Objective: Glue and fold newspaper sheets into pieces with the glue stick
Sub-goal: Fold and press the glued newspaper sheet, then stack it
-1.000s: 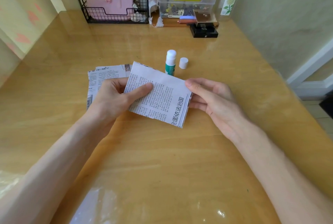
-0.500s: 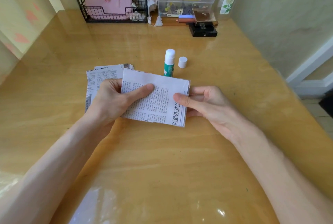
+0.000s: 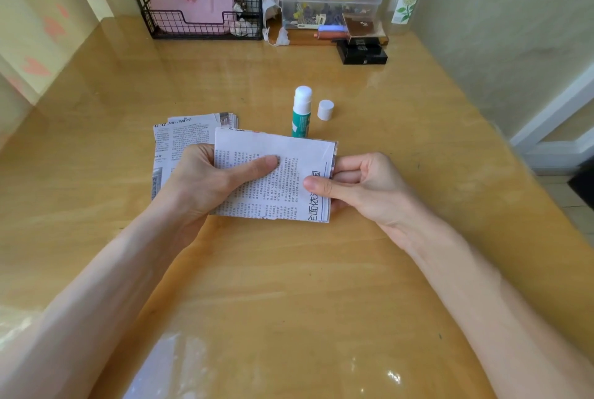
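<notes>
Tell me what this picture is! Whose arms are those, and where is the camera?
There is no machine here: those are a person's two bare arms. The camera sits on the person's head and looks down, so you see what they see. The left hand and the right hand each pinch one side of a folded piece of printed newspaper, thumbs on top. Partly hidden behind the left hand, a stack of printed newspaper pieces lies on the glossy wooden table. Behind the held paper stands an uncapped green-and-white glue stick. Its small white round cap stands next to it, not touching.
</notes>
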### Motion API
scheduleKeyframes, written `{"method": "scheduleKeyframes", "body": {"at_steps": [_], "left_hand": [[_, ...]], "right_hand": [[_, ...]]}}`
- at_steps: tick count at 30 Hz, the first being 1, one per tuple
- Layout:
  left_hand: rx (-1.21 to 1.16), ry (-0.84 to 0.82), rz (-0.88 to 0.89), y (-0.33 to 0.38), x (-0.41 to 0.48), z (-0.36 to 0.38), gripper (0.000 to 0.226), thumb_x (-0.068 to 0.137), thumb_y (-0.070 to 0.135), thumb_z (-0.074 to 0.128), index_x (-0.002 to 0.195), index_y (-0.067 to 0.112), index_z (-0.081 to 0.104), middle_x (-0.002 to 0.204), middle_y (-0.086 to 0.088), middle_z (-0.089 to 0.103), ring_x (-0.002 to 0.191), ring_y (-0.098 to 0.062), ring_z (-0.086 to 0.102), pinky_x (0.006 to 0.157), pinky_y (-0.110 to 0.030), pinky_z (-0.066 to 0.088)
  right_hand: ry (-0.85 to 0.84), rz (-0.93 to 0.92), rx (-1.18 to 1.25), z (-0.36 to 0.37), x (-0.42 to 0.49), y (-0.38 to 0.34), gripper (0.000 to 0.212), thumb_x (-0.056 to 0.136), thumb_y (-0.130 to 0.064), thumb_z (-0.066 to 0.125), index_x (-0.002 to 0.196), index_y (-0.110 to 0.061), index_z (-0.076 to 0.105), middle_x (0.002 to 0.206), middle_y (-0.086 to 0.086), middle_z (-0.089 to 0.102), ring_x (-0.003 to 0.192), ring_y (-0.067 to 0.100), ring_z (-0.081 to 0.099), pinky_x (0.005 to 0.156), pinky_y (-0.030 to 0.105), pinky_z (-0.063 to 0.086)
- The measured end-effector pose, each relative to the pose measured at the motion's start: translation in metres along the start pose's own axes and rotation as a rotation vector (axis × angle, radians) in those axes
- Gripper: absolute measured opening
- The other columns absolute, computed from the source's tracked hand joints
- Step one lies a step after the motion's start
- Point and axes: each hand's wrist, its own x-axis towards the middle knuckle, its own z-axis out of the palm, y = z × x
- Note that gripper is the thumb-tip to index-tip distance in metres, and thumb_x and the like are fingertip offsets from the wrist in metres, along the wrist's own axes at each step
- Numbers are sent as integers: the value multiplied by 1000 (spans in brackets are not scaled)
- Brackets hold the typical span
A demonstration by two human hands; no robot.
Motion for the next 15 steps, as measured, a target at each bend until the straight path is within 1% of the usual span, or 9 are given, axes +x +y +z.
{"method": "scheduleKeyframes", "body": {"at_steps": [2, 3, 5, 7, 9, 11, 13, 15], "left_hand": [[-5, -33, -17, -1, 0, 1, 39, 73, 21, 87, 109, 9, 79, 106, -5, 81, 101, -21, 78, 86, -33, 63], [8, -53, -22, -2, -1, 2, 41, 72, 22, 87, 111, 9, 79, 108, -4, 80, 103, -21, 77, 86, -34, 63], [37, -70, -6, -3, -1, 2, 41, 74, 20, 86, 113, 11, 78, 109, -2, 80, 102, -20, 77, 82, -32, 64], [57, -71, 16, -2, -1, 1, 39, 75, 17, 85, 113, 11, 78, 108, -1, 80, 101, -19, 77, 79, -30, 64], [85, -98, 14, -2, -1, 0, 39, 75, 13, 85, 113, 11, 77, 108, -2, 80, 100, -20, 78, 80, -31, 64], [117, -123, 13, -2, -1, -1, 39, 76, 11, 85, 113, 9, 77, 107, -4, 80, 100, -22, 78, 83, -34, 64], [101, -106, 21, -2, 0, -2, 39, 76, 11, 86, 113, 7, 77, 107, -5, 80, 99, -22, 78, 81, -33, 64], [42, -59, 23, -2, 2, -2, 40, 74, 12, 87, 113, 6, 77, 107, -6, 80, 99, -22, 78, 80, -31, 64]], "right_hand": [[47, -16, 19, 1, 1, 0, 27, 83, -17, 86, 108, -8, 80, 96, 8, 82, 92, 24, 80, 82, 37, 64], [73, -23, 37, 1, 2, 0, 26, 84, -17, 86, 107, -8, 80, 96, 9, 82, 93, 25, 80, 85, 40, 64], [94, -26, 65, 0, 2, 0, 24, 85, -17, 85, 107, -9, 80, 97, 9, 82, 95, 25, 79, 89, 41, 64], [57, -14, 73, 0, 1, -2, 27, 85, -17, 85, 111, -9, 79, 100, 8, 82, 97, 23, 79, 86, 38, 65], [43, -4, 78, 0, 2, -3, 31, 84, -17, 85, 113, -8, 78, 101, 8, 82, 97, 23, 79, 81, 33, 64], [63, -14, 60, 0, 3, -1, 29, 85, -17, 85, 112, -7, 79, 100, 10, 82, 97, 25, 79, 81, 35, 64], [68, -15, 33, -2, 3, 0, 28, 84, -18, 86, 109, -7, 79, 100, 10, 82, 97, 24, 79, 80, 36, 64], [42, -4, 6, -3, 3, 0, 26, 84, -18, 86, 107, -8, 80, 100, 7, 82, 92, 17, 77, 69, 27, 60]]}}
